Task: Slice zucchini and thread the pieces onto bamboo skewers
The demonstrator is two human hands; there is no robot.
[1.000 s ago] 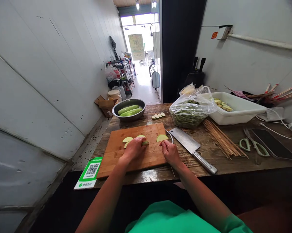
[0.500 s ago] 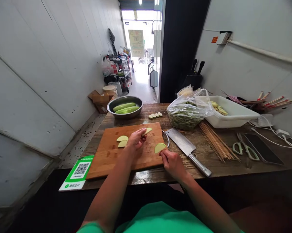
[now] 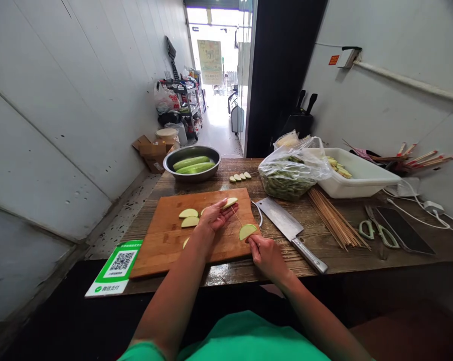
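Note:
Above the cutting board, my left hand pinches a half-round zucchini slice between thumb and fingers. My right hand is closed around the lower end of a thin wooden skewer, which carries another half-round zucchini slice just above the fingers. The skewer's point reaches up to the slice in my left hand; whether it has pierced it I cannot tell. Several loose slices lie on the board left of my left hand, some partly hidden by that hand and arm.
A metal bowl holds whole zucchini. To the right lie a cleaver, bamboo skewers, scissors and a phone. A plastic bag of greens and a white tub stand behind; a skewered row of slices lies beyond the board.
My left hand has opened its lower fingers somewhat while keeping the slice. The skewer between the two slices shows more clearly. The view has shifted slightly.

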